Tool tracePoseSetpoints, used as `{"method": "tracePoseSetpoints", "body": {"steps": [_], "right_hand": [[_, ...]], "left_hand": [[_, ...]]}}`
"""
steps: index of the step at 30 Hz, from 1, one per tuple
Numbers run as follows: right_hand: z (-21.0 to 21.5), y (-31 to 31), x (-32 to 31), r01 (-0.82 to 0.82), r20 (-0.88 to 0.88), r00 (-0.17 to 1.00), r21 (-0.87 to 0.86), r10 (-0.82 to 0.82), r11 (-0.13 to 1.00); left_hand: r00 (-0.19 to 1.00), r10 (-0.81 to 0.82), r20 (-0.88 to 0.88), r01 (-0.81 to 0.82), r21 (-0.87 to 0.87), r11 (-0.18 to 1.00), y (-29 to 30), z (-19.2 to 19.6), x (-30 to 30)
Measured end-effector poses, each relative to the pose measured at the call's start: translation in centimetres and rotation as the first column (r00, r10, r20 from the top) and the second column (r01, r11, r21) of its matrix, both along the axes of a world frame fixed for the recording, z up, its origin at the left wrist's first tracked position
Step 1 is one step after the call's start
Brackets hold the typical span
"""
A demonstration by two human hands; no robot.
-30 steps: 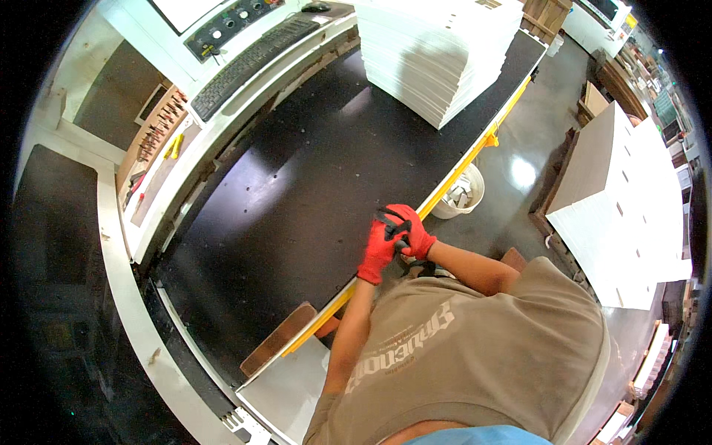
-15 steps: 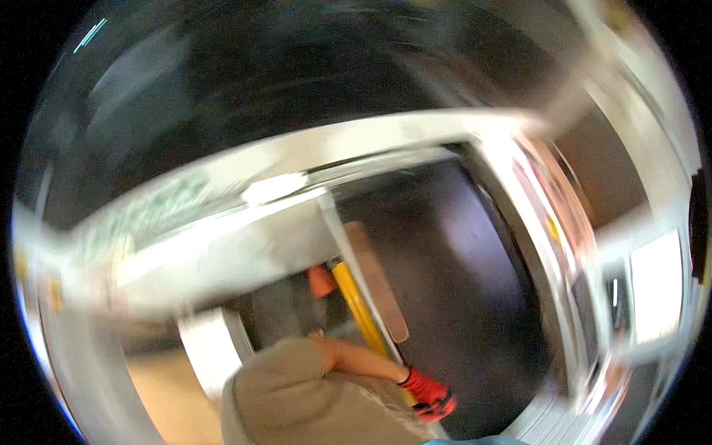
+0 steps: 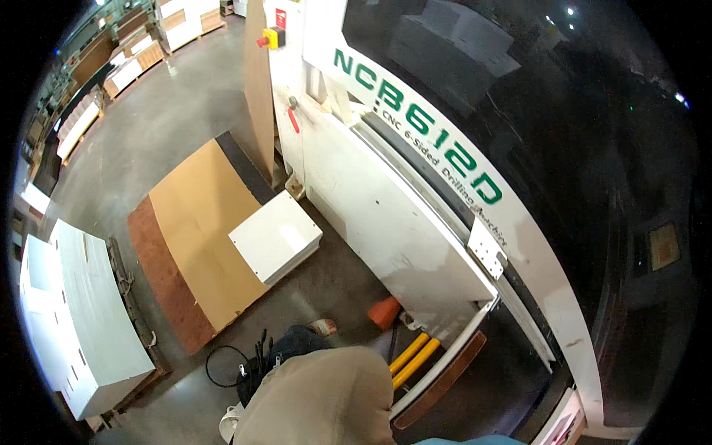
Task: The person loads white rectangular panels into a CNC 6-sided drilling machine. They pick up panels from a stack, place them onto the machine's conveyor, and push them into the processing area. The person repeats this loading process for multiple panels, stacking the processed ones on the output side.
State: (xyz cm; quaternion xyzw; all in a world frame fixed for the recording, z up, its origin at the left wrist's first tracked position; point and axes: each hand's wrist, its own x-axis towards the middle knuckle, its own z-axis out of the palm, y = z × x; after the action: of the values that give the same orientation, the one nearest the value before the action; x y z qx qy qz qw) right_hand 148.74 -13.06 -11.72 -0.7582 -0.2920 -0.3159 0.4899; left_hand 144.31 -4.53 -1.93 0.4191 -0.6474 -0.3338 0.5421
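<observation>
Neither of my hands shows; a tan sleeve or shirt [image 3: 326, 389] fills the lower middle and hides what lies beneath it. Close to it, two yellow bars [image 3: 417, 365] run beside a pale rail with a brown curved strip [image 3: 441, 386]. An orange-red piece [image 3: 384, 313] is near the floor at the base of a large white machine [image 3: 386, 208]. A sandalled foot [image 3: 323, 327] and dark trousers appear just beyond the tan cloth. Beside them is a black bag-like item with a looped cable [image 3: 222, 367].
White panels are stacked [image 3: 278, 237] on a cardboard sheet [image 3: 204, 230] left of the machine. Farther left stands a larger stack of pale boards [image 3: 96, 319]. A red-and-yellow stop button [image 3: 273, 38] is mounted on the machine's end. Pallets of boards [image 3: 133, 70] stand far off.
The view has swung left and sharpened, bringing in the floor and board stacks. A bare forearm with a red-gloved hand, earlier beside the brown strip, is out of sight.
</observation>
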Motion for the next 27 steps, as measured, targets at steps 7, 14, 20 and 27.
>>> {"method": "tracePoseSetpoints", "body": {"steps": [7, 14, 20, 27], "right_hand": [[-0.9, -0.9, -4.5, 0.061, 0.026, 0.998, 0.089, -0.063, 0.994], [0.1, 1.2, -23.1, 0.685, -0.158, 0.711, -0.065, -0.686, 0.725], [9.1, 6.3, -31.5, 0.893, -0.745, 0.123, -0.205, -0.656, 0.4], [15.9, 6.8, -31.3, 0.501, -0.973, 0.039, -0.179, -0.229, 0.847]], "left_hand": [[0.983, -0.173, 0.062, 0.171, 0.031, 0.985, 2.7, 3.6, -2.8], [0.937, -0.272, 0.217, 0.161, 0.422, 0.892, 4.4, 6.9, 0.0], [0.835, 0.551, -0.021, -0.495, 0.411, 0.766, 14.8, 3.9, 5.8], [0.92, 0.33, 0.211, -0.391, 0.548, 0.739, 20.7, 6.1, -0.8]]}}
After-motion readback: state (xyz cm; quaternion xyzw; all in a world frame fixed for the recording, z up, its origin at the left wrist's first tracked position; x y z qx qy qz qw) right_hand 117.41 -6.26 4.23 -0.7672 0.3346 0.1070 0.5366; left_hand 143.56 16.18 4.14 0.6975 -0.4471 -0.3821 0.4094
